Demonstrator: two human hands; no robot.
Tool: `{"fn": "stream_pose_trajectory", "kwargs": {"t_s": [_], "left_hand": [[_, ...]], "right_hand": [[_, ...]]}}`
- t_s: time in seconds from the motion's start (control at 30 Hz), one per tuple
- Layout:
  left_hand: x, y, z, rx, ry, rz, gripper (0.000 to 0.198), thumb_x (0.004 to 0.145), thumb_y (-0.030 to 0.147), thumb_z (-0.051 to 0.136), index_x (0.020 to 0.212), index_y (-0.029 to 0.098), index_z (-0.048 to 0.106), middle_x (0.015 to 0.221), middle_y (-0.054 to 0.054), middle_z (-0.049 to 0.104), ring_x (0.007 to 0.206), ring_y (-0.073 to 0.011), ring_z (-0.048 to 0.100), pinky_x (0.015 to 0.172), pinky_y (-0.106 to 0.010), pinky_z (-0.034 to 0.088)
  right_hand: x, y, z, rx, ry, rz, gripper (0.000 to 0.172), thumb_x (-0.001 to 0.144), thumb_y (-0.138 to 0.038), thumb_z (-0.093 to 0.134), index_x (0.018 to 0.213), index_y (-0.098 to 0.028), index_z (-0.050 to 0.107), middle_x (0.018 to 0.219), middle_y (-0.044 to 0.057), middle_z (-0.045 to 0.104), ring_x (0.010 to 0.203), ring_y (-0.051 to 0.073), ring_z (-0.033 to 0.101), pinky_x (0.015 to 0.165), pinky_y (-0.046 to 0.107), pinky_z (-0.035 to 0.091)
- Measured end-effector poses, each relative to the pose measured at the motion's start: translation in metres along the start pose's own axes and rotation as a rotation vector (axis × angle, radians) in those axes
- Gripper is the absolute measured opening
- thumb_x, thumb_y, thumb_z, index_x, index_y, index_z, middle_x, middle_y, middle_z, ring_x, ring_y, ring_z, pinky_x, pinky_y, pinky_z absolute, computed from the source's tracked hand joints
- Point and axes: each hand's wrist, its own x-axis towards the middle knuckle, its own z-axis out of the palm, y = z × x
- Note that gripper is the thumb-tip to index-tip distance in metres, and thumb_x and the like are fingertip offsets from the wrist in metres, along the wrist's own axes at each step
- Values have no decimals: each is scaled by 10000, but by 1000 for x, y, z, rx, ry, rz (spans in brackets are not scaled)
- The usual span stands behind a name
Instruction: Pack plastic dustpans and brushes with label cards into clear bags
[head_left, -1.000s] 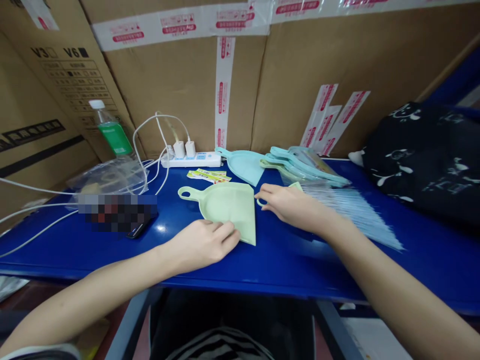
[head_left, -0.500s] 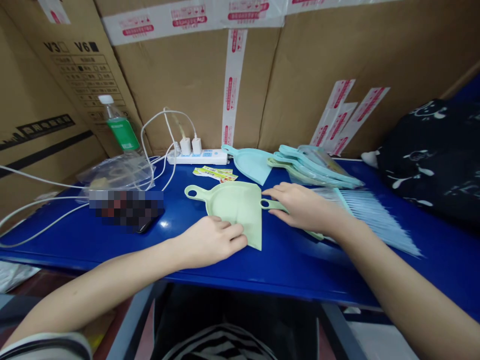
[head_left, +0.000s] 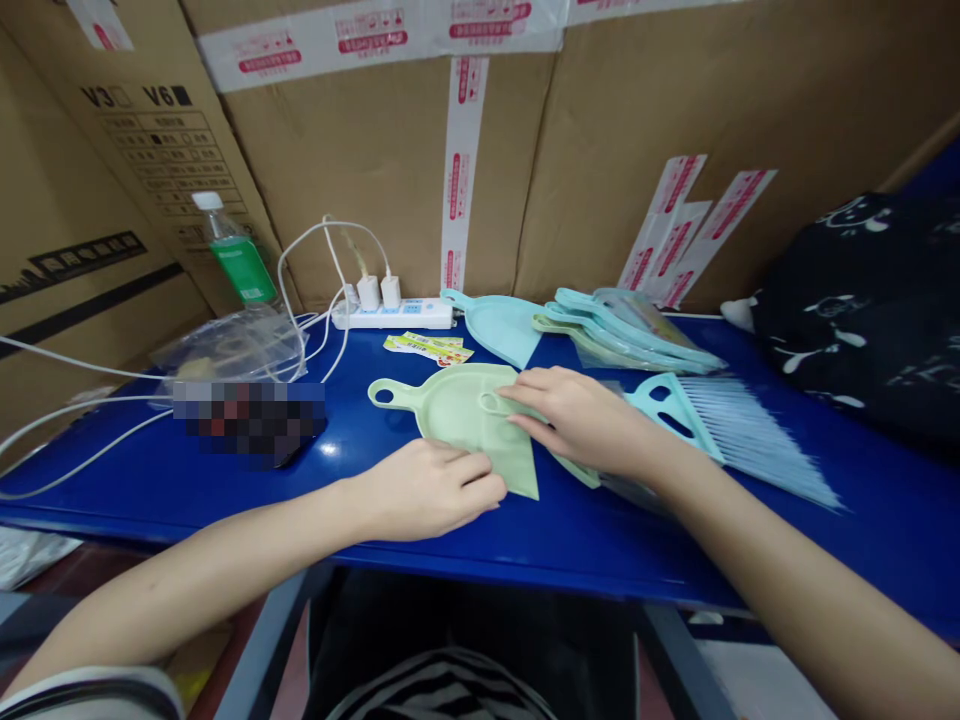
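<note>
My left hand (head_left: 427,490) curls over one green dustpan (head_left: 450,400); my right hand (head_left: 577,420), fingers spread, presses a second green dustpan (head_left: 579,472) across it; the blue dustpans (head_left: 622,330) lie apart, far right.

Stacked dustpans (head_left: 630,335) and a power strip (head_left: 394,315) are walling off the far side of the blue workbench (head_left: 622,570), and a teal brush (head_left: 724,430) is crowding the right. The left hand (head_left: 427,490) and right hand (head_left: 577,420) are blocking mid-bench over a green dustpan (head_left: 442,405), with passage running along the near edge.

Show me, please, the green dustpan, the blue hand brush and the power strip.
Green dustpan (head_left: 442,400), head view, on its pan.
Blue hand brush (head_left: 750,440), head view, on its bristles.
Power strip (head_left: 424,314), head view, on its white casing.
</note>
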Motion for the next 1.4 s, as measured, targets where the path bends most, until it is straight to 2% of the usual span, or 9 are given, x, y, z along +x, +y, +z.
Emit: {"fn": "stream_pose_trajectory", "kwargs": {"t_s": [0.17,0.43,0.67,0.77,0.87,0.97,1.07,1.2,1.4], "left_hand": [[0,-1,0,-49,22,47,246,974,232,385,844,193,590,746,10,611,562,-112,532,536,-236,412],[-1,1,6,-25,19,64,257,952,142,389,839,204,612,794,24,647,639,-120,572,594,-243,415],[-3,-12,-7,-12,57,64,275,954,145,359,838,183,606,820,5,661,656,-116,589,594,-230,440],[-8,-31,-17,72,-15,-139,246,944,176,373,895,162,613,860,-36,665,739,-155,622,622,-253,476],[-12,-50,-26,201,-210,-422,229,902,135,403,964,147,623,931,-76,675,864,-210,638,688,-294,506],[-14,-61,-31,231,-431,-599,276,868,105,415,1056,129,615,1012,-99,676,961,-250,638,745,-326,519],[-15,-62,-33,185,-565,-653,338,860,91,387,1124,133,594,1102,-102,662,984,-251,646,760,-333,522],[-13,-57,-32,143,-606,-655,341,880,136,377,1153,135,583,1107,-103,651,966,-253,657,756,-337,523],[-10,-56,-31,135,-607,-627,325,902,157,359,1115,108,600,1036,-117,654,926,-263,663,783,-363,517]], "right_hand": [[9,-15,10,107,-19,19,257,876,-176,511,1055,-117,686,927,128,697,894,252,635,791,372,471],[16,-19,30,378,134,89,254,871,-223,516,1065,-175,674,1025,108,716,967,243,638,849,420,479],[11,-13,25,434,126,47,362,856,-276,537,1192,-153,596,1098,139,674,1059,269,590,877,460,472],[6,-10,16,398,39,58,371,823,-333,587,1127,-125,635,1057,154,667,1047,298,572,893,492,458],[2,-8,9,391,-62,89,413,804,-350,609,1144,-119,640,1062,155,652,1067,310,550,925,512,439],[-2,-4,3,408,-109,96,468,817,-392,592,1203,-130,619,1144,159,626,1125,316,518,976,533,402],[-8,6,-3,433,-162,98,579,807,-500,584,1286,-175,573,1263,157,579,1189,336,476,978,549,400],[-15,19,-5,449,-291,104,769,741,-648,593,1361,-201,512,1420,164,463,1322,377,353,1027,592,345],[-13,21,-2,482,-318,114,697,799,-638,523,1364,-230,498,1433,143,454,1333,354,358,1028,571,358]]}}
